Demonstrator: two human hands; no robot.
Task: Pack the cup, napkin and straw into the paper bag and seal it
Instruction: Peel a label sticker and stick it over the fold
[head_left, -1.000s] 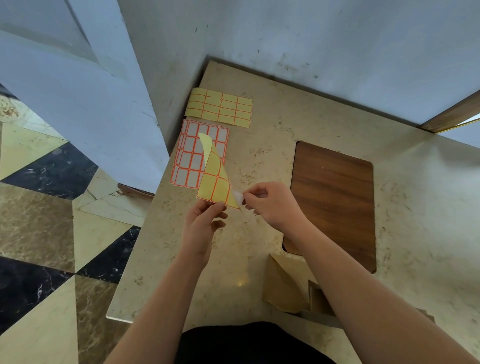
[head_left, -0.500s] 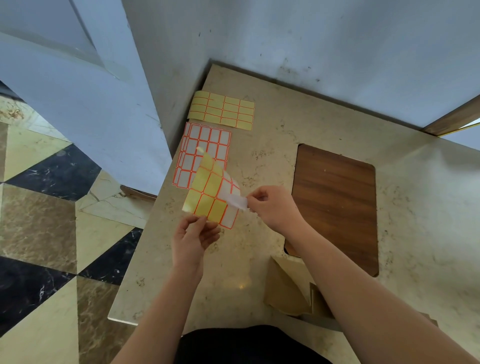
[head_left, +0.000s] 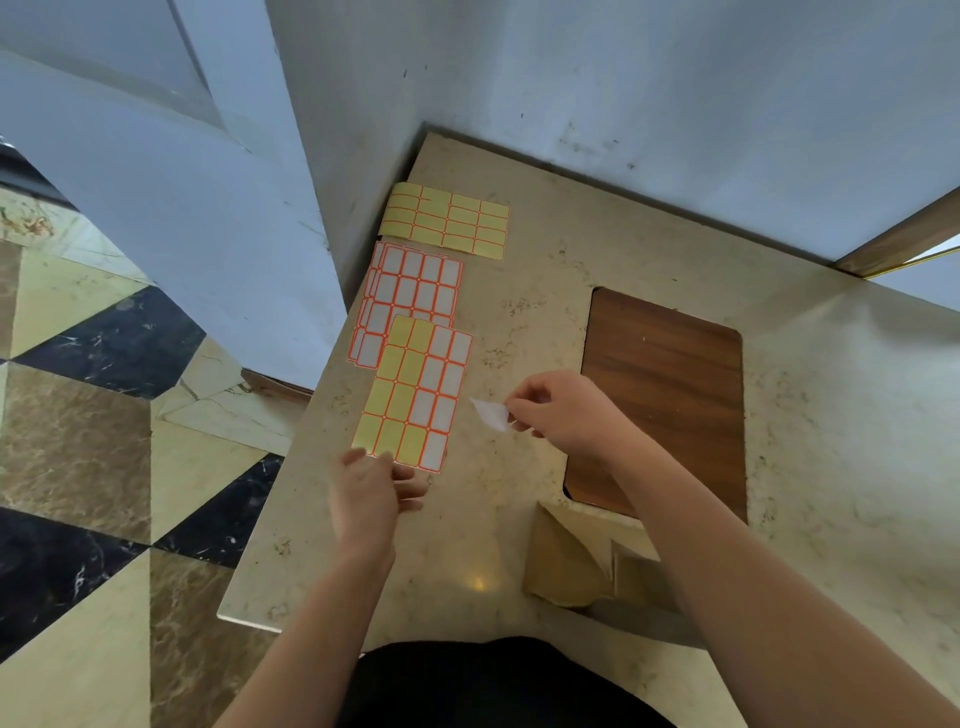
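The beige marble worktop (head_left: 519, 519) carries a folded brown paper bag (head_left: 566, 566) at five o'clock. A part-peeled orange-ruled label sheet (head_left: 415, 395) is pinched at its near edge by the left hand (head_left: 366, 493). A small white sticker (head_left: 491, 414) is held in the right hand (head_left: 561, 415) fingertip grip.

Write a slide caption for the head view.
Right hand pinches a peeled white label; left hand holds the sticker sheet on the table, paper bag nearby.

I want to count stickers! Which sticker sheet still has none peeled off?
The white stack of sheets in the middle: every label is white. The far sheet is all bare yellow backing, and the nearest sheet is half yellow.
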